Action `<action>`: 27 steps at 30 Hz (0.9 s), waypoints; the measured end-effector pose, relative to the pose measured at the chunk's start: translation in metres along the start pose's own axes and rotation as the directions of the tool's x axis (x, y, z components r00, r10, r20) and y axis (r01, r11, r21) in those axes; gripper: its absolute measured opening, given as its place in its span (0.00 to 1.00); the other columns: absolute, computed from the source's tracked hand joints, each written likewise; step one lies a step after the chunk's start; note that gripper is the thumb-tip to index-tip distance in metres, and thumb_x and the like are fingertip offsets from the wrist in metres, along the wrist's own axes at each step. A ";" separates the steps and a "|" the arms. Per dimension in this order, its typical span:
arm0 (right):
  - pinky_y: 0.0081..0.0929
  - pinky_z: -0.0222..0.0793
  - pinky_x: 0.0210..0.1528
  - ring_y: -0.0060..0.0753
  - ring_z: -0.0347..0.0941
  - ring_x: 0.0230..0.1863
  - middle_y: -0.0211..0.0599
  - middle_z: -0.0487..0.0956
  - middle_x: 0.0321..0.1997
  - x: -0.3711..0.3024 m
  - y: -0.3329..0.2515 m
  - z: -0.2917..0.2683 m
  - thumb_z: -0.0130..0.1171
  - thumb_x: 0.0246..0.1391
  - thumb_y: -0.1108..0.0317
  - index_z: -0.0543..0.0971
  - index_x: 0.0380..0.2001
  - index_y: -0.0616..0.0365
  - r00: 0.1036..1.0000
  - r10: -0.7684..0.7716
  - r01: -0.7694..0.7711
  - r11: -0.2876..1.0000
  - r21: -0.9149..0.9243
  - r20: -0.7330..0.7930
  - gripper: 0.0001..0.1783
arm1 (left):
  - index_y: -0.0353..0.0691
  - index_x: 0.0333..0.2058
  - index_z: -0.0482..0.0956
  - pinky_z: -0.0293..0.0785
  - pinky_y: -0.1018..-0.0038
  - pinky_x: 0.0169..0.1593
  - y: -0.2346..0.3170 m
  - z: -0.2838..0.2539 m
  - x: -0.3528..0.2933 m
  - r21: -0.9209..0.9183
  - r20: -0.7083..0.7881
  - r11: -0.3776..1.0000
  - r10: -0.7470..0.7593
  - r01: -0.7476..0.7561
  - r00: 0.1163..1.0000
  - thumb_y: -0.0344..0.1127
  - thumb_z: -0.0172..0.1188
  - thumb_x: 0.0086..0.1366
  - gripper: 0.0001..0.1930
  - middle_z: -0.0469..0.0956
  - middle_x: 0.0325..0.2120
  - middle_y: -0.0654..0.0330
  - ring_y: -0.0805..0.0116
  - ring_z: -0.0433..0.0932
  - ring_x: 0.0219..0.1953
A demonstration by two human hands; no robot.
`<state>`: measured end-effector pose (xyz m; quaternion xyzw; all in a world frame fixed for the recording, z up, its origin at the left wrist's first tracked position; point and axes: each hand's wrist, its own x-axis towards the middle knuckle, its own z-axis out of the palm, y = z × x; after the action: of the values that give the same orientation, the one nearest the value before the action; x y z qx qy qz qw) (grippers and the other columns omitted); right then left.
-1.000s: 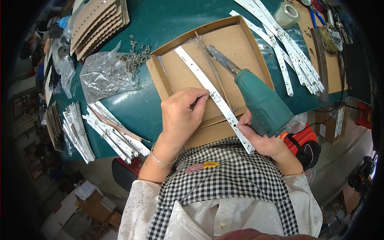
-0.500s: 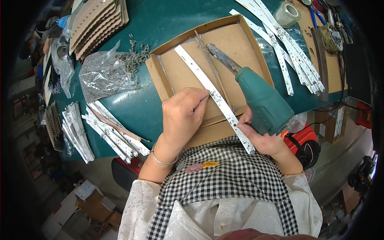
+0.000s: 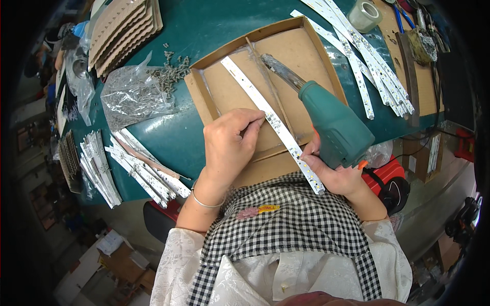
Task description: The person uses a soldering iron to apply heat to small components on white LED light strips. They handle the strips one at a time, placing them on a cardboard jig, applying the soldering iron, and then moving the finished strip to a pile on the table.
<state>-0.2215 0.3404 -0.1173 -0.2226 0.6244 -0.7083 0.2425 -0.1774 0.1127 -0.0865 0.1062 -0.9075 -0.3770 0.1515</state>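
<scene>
A narrow white LED circuit strip (image 3: 250, 93) lies slanted across a shallow cardboard box (image 3: 206, 109), its lower end over the box's near edge. My right hand (image 3: 334, 173) pinches this lower part between thumb and fingers. A green pistol-shaped hot-air or soldering tool (image 3: 334, 122) with a metal barrel and orange trigger is above the right hand, covering some of its fingers; whether the hand bears it cannot be told. My left hand (image 3: 229, 143) is closed, thumb and forefinger tips pinched together at the strip's left edge. Whatever sits between those tips is too small to make out.
More LED strips (image 3: 375, 66) are piled at the right, by a tape roll (image 3: 365, 16). Bundled strips (image 3: 145, 168) lie at the left. Above them are a clear plastic bag (image 3: 135, 97), loose small metal parts (image 3: 171, 76) and stacked corrugated cardboard (image 3: 125, 33). Behind the tool hangs a black cable (image 3: 436, 86).
My left hand has shifted slightly left, and its forefinger is straighter over the thumb. The right hand keeps its hold on the strip. The whole view has moved a little.
</scene>
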 end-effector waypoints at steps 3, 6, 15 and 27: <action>0.24 0.75 0.40 0.25 0.77 0.36 0.36 0.76 0.36 0.001 0.000 0.001 0.61 0.55 0.86 0.65 0.61 0.69 1.000 0.004 -0.004 0.999 0.035 -0.012 0.30 | 0.36 0.33 0.86 0.79 0.76 0.33 -0.001 0.000 -0.001 -0.003 0.001 1.000 0.006 -0.006 1.000 0.22 0.69 0.55 0.07 0.85 0.29 0.55 0.67 0.84 0.29; 0.24 0.75 0.40 0.26 0.77 0.36 0.35 0.75 0.37 0.002 -0.001 0.001 0.60 0.55 0.87 0.65 0.61 0.69 1.000 0.006 -0.006 0.999 0.036 -0.005 0.30 | 0.36 0.32 0.86 0.79 0.74 0.34 -0.002 -0.001 -0.001 -0.021 0.003 1.000 0.000 0.000 1.000 0.22 0.69 0.54 0.06 0.85 0.29 0.55 0.64 0.84 0.29; 0.27 0.78 0.43 0.27 0.80 0.39 0.41 0.80 0.41 0.004 0.000 0.006 0.66 0.49 0.86 0.68 0.51 0.66 0.995 0.019 -0.015 0.999 0.042 -0.094 0.27 | 0.36 0.33 0.86 0.80 0.74 0.35 -0.004 0.001 0.000 0.010 0.030 0.999 0.042 -0.042 0.999 0.21 0.68 0.53 0.08 0.85 0.30 0.55 0.64 0.85 0.31; 0.25 0.76 0.38 0.30 0.78 0.36 0.37 0.75 0.40 0.006 -0.014 -0.007 0.63 0.51 0.86 0.66 0.60 0.68 0.997 -0.062 0.062 0.998 0.002 0.039 0.32 | 0.36 0.32 0.86 0.79 0.75 0.32 -0.002 0.000 -0.002 0.010 0.002 1.000 -0.001 0.001 1.000 0.22 0.69 0.54 0.06 0.85 0.27 0.55 0.66 0.85 0.28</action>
<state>-0.2316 0.3436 -0.1043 -0.2555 0.6122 -0.7111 0.2328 -0.1750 0.1114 -0.0884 0.1070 -0.9095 -0.3726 0.1499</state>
